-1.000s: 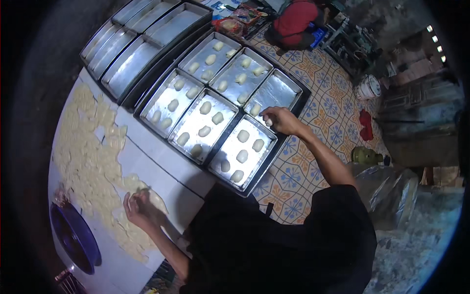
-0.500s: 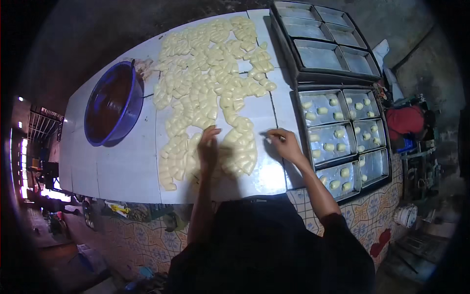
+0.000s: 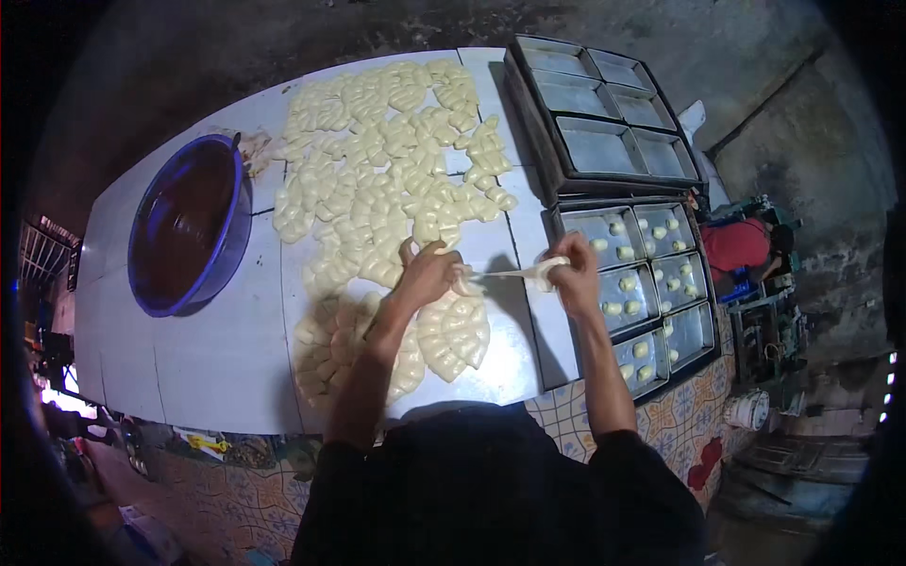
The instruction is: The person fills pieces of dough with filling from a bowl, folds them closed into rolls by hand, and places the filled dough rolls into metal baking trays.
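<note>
In the head view, two bare hands are pulling one pale dough strand (image 3: 510,274) taut between them, above the table (image 3: 226,368), right of its middle. The left hand (image 3: 425,278) is closing on the strand's inner end, over one broad dough sheet (image 3: 377,189) whose cut pieces are crowding too closely to count. The right hand (image 3: 576,285) is clamping a bunched lump at the outer end, near the table's right edge. Both forearms are rising from black sleeves over the near edge, the left one slanting rightward, the right one leaning slightly left.

Two dark frames are standing at the right side: the far frame (image 3: 533,132), by the far right corner, is holding six silver pans (image 3: 599,146); the near frame (image 3: 679,378) is holding six more, with small dough lumps (image 3: 641,349) lying in them, at least three showing in its nearest left pan. One blue-purple basin (image 3: 241,241) is sitting toward the far left edge. One person in red (image 3: 739,247) is bending down beyond the near frame.
</note>
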Tool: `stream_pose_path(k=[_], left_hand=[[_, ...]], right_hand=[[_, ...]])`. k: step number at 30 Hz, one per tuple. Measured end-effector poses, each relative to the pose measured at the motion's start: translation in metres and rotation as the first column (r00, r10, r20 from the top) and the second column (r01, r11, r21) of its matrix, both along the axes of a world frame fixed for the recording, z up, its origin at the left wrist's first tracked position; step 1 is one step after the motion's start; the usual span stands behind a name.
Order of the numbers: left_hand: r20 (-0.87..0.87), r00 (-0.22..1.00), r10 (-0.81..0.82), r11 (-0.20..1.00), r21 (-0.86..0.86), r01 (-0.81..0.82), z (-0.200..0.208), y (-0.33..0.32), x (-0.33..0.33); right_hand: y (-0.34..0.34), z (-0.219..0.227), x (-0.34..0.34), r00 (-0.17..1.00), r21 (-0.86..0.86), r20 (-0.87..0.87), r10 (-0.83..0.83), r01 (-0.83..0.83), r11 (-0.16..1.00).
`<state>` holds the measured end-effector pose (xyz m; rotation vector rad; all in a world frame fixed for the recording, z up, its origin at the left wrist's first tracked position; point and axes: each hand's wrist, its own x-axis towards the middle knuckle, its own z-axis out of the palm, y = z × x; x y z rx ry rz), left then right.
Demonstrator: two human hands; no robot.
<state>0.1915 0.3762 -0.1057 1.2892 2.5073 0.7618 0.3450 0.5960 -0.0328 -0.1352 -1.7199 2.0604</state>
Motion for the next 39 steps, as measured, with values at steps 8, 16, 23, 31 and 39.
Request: stream_pose_path(k=[8,16,23,31,39], left_hand=[[0.416,0.903,0.111,0.788,0.517,-0.334,0.042,0.048,-0.006],[0.437,0.873,-0.217,0.640,0.739,-0.211,0.113,0.040,0.013],[0.078,0.996,-0.047,0.797,0.603,-0.009,0.079,0.027,0.021],[0.680,0.630,-0.375,0.435,0.729,-0.528,0.102,0.022,0.046],[0.521,0.532,-0.667,0.126,0.784,-0.608,0.164,-0.021,0.065]], right_hand=[[-0.008,-0.060,0.050,0.956,0.674,0.224,-0.188,-0.013,0.739],[-0.062,0.037,-0.046,0.981,0.452,0.001,-0.192,0.171,0.875],[-0.042,0.111,-0.033,0.989,-0.033,-0.145,-0.007,0.003,0.999],[-0.039,0.001,-0.017,0.958,0.400,0.245,0.146,-0.237,0.885],[-0.109,-0.007,-0.048,0.916,-0.054,0.164,0.366,-0.362,0.931]])
